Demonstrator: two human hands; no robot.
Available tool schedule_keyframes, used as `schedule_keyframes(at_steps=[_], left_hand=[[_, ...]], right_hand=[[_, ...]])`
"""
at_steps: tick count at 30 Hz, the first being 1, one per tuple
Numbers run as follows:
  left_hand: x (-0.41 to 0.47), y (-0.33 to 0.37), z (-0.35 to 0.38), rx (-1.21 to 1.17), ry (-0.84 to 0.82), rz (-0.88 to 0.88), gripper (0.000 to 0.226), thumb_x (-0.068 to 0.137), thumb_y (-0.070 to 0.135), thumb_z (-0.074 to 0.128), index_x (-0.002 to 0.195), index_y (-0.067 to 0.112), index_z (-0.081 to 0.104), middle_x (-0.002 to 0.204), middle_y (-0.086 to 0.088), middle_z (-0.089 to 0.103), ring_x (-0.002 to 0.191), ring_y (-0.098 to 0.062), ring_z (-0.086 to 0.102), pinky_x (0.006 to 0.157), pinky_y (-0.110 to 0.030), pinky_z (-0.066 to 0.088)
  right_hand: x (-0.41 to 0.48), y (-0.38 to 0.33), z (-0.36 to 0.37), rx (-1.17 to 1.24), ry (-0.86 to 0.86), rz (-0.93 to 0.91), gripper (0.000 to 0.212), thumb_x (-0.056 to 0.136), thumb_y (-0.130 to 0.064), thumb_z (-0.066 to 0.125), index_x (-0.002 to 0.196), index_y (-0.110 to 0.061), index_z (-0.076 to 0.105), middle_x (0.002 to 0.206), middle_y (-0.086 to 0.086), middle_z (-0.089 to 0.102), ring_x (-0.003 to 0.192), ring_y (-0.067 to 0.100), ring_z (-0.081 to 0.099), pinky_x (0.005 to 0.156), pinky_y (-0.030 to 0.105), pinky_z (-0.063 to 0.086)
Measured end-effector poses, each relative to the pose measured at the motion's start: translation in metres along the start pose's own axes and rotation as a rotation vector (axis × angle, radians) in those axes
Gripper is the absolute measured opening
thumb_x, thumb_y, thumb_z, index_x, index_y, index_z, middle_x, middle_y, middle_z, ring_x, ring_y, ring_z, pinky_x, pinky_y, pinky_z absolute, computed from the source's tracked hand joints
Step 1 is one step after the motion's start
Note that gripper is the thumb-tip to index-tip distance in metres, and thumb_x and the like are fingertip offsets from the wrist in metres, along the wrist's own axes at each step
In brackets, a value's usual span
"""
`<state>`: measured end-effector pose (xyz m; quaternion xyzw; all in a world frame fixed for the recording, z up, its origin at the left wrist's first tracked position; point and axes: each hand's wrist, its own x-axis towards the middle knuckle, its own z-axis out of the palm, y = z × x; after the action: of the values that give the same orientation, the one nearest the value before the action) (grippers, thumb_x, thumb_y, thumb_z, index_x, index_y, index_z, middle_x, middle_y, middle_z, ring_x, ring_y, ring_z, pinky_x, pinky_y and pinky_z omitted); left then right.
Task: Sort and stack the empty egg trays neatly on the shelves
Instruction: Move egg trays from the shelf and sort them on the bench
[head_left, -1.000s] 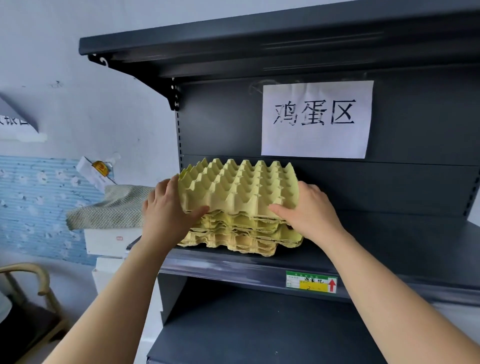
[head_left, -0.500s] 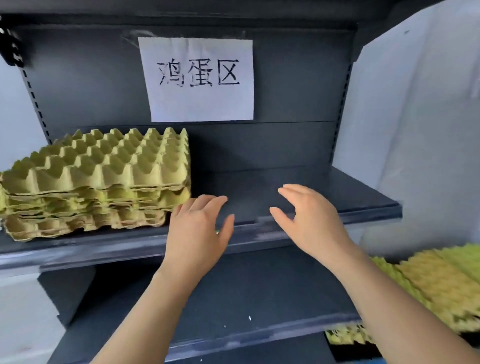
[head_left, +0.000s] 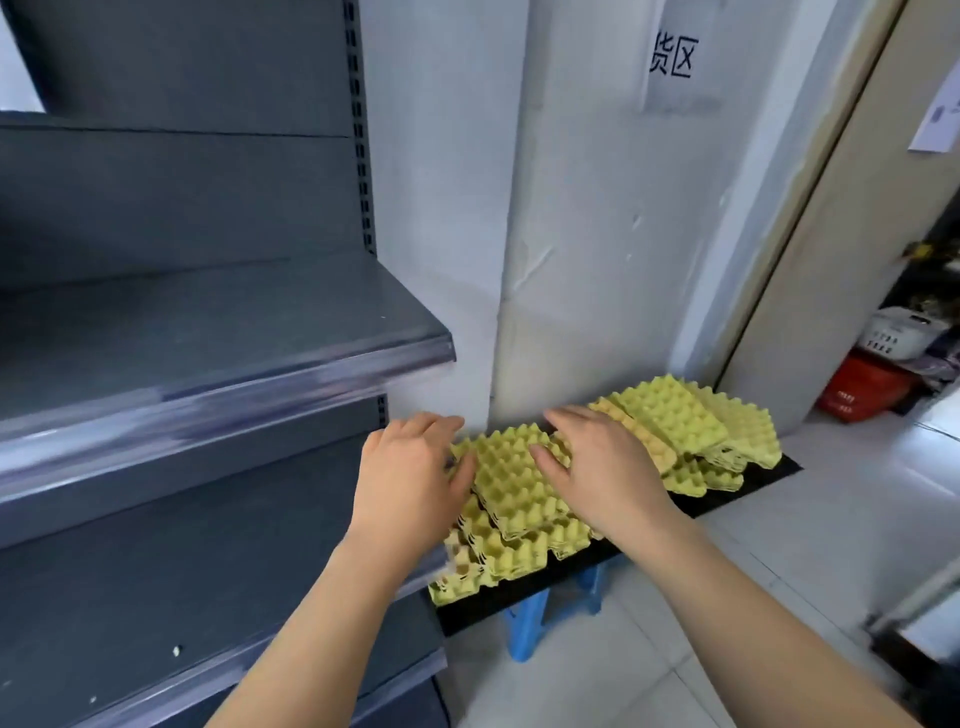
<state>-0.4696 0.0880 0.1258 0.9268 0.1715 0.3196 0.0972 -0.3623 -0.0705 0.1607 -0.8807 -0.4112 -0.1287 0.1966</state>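
Note:
Yellow-green egg trays lie in loose heaps on a low black board (head_left: 737, 493) to the right of the shelves. The near heap (head_left: 511, 499) sits between my hands. A second heap (head_left: 691, 421) lies farther right. My left hand (head_left: 410, 478) hovers at the near heap's left edge, fingers relaxed and spread. My right hand (head_left: 602, 457) reaches over the heap's right side, fingers straight, close to or touching the top tray. Neither hand holds anything. The dark grey shelf (head_left: 218, 353) stands at the left.
A blue plastic stool (head_left: 530, 618) supports the black board. A white wall panel (head_left: 597, 234) stands behind the trays. A doorway at the right shows a red basket (head_left: 857, 389) and clutter. Pale floor tiles lie in front.
My view swung right and down from the shelf's stacked trays to the heaps on the low board. Both hands left the shelf stack and moved down to the near heap.

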Motion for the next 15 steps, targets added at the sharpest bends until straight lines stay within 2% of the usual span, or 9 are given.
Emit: schedule_keyframes(at_steps=[3,10,15], left_hand=[[0.020,0.026,0.053,-0.033,-0.082,0.023,0.031,0.079,0.029,0.073,0.106,0.014,0.072,0.097,-0.003,0.072,0.083,-0.030,0.067,0.075,-0.040,0.050],[0.066,0.062,0.172,-0.052,-0.272,0.018,0.033,0.081,0.033,0.070,0.108,0.014,0.071,0.101,-0.005,0.071,0.092,-0.031,0.066,0.082,-0.044,0.049],[0.099,0.062,0.240,-0.050,-0.385,-0.036,0.040,0.089,0.039,0.061,0.124,0.018,0.063,0.117,-0.003,0.066,0.109,-0.027,0.060,0.094,-0.042,0.044]], right_hand=[[0.001,0.059,0.008,-0.029,-0.041,0.078,0.033,0.090,-0.031,0.060,0.110,-0.006,0.066,0.108,0.008,0.067,0.102,0.025,0.061,0.087,0.035,0.049],[0.025,0.179,0.045,-0.042,-0.123,0.221,0.037,0.092,-0.033,0.055,0.119,-0.008,0.061,0.113,0.007,0.065,0.104,0.024,0.058,0.085,0.032,0.046],[0.065,0.238,0.079,-0.026,-0.201,0.277,0.041,0.095,-0.033,0.051,0.127,-0.009,0.055,0.123,0.008,0.061,0.113,0.025,0.054,0.091,0.033,0.043]])
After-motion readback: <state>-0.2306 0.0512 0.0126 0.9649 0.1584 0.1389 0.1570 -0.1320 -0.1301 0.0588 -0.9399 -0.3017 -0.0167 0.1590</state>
